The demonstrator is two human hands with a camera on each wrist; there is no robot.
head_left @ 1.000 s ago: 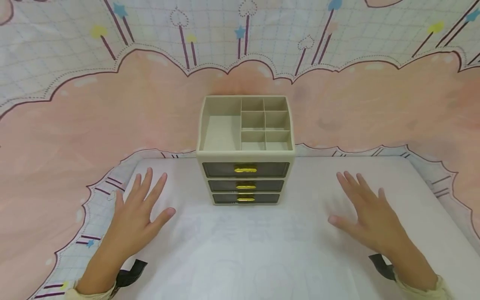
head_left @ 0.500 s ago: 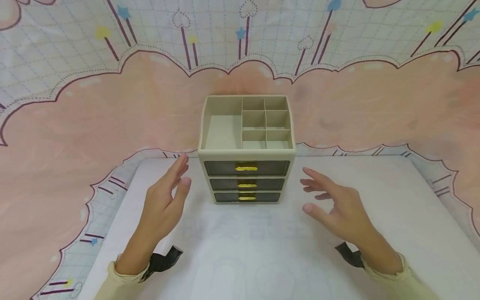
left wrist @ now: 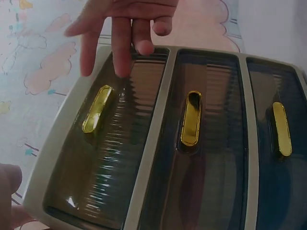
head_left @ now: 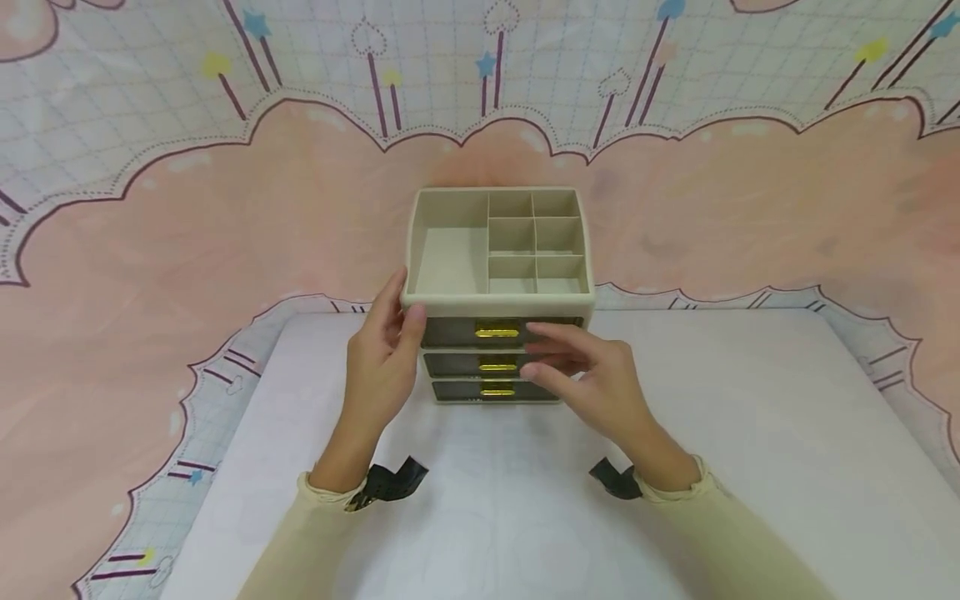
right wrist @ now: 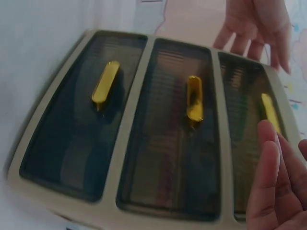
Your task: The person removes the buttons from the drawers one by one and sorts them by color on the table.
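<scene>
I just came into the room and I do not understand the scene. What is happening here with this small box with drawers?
A person is handling a beige drawer organizer that stands on a white table. The left hand rests against its left front corner. The right hand reaches in front of the top drawer, fingers near the gold handle. All three drawers look closed, and the open top compartments look empty.
</scene>
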